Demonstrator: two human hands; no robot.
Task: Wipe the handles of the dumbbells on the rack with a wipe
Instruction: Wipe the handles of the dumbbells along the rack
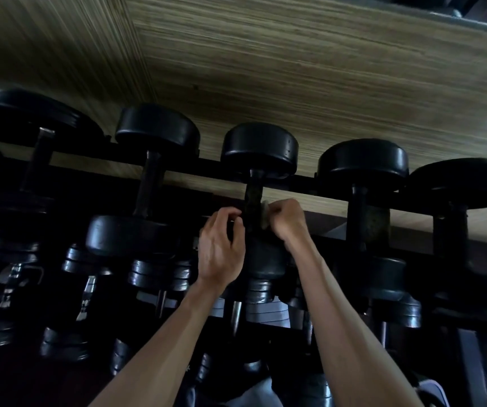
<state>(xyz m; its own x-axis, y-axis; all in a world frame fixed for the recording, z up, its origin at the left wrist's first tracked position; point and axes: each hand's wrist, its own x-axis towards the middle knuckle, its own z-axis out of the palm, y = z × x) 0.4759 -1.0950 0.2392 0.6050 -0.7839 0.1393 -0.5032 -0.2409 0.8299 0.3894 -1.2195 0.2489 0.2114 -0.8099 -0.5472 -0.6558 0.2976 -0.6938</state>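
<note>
At the far left we see a dumbbell (38, 148) with a wide black head, lying across the top rail of the rack (213, 167). Next to it, to the right, there is a second dumbbell (148, 177) whose dark handle goes down to its near head. Under these two, the lower rows of the rack hold many smaller dumbbells (160, 274), dark and shiny, close together.

In the middle our left hand (221, 248) reaches up from below. Its fingers are curled, and the fingertips (235, 214) come to the left side of the handle (253, 201) of the middle dumbbell (259, 148). We cannot tell surely if they pinch an end of the wipe or only touch the handle.

This handle stands between our two hands. Its far head rests on the top rail, and its near head is just under our hands.

The wipe (265, 214) is a small pale piece, pressed on the right side of the handle, at its lower part. Our right hand (290, 220) holds it there with curled fingers, closed around the wipe.

More to the right, a fourth dumbbell (364, 171) with a thicker handle lies on the rail, and a fifth dumbbell (462, 186) stands beside it at the edge of the view. Behind the rack there is a wall (295, 83) of striped wood pattern.
</note>
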